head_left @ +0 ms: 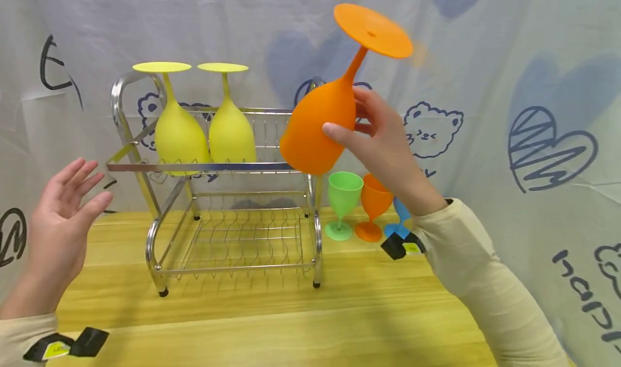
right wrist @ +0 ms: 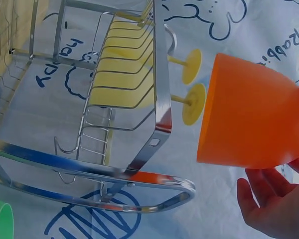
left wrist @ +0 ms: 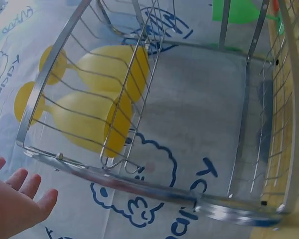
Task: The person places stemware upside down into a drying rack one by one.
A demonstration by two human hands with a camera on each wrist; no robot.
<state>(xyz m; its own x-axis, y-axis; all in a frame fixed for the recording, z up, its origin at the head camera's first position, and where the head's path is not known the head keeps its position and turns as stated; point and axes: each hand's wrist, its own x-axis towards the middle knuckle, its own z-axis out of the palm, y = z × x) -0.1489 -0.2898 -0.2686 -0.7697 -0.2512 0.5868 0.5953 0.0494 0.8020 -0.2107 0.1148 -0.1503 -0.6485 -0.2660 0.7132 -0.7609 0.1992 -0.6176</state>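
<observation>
right hand (head_left: 383, 135) grips the orange goblet (head_left: 320, 124) round its bowl, thumb on the near side w/ fingers wrapped behind, foot up and mouth down, tilted. prob held that way so the rim leads toward the dish rack (head_left: 228, 167). goblet sits just left of the palm, its mouth right at the rack's upper right corner, near the front rail; touching or just clear, can't tell from the head view. in the right wrist view the mouth looks apart from the rail.

two yellow goblets (head_left: 204, 130) stand upside down on the top tier, side by side, the left part of it.

left hand (head_left: 60, 221) is open, fingers straight and spread, holding nothing, just left of the rack.

green goblet (head_left: 343, 202), another orange goblet (head_left: 373, 208) and a blue one (head_left: 400, 221) stand on the desk (head_left: 291, 324), right of the rack, behind the right wrist.
</observation>
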